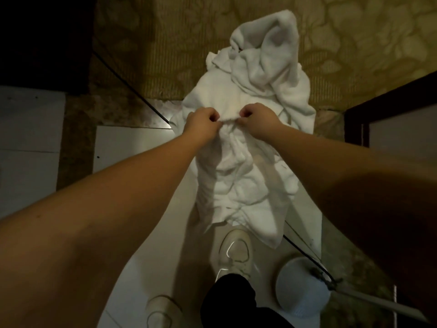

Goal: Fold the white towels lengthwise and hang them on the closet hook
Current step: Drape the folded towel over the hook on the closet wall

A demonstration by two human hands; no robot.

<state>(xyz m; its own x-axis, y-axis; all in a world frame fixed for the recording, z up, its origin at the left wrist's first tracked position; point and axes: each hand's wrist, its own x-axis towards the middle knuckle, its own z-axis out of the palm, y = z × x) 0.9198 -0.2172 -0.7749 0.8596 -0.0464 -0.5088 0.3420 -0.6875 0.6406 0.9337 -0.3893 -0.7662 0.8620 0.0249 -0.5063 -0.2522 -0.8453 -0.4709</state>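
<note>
A white towel (241, 181) hangs crumpled from both my hands, its lower end dangling just above my shoes. My left hand (201, 123) and my right hand (257, 120) pinch its top edge close together, fingers curled round the bunched hem. Beyond the hands a heap of more white towels (262, 60) lies on the patterned carpet, partly hidden by the held towel. No closet hook is in view.
My white shoes (235, 252) stand on pale floor tiles (132, 147). A round pale blue bin (300, 285) sits at lower right beside a metal bar. A dark door frame (354, 124) stands at the right. A thin black cable (132, 88) crosses the floor at left.
</note>
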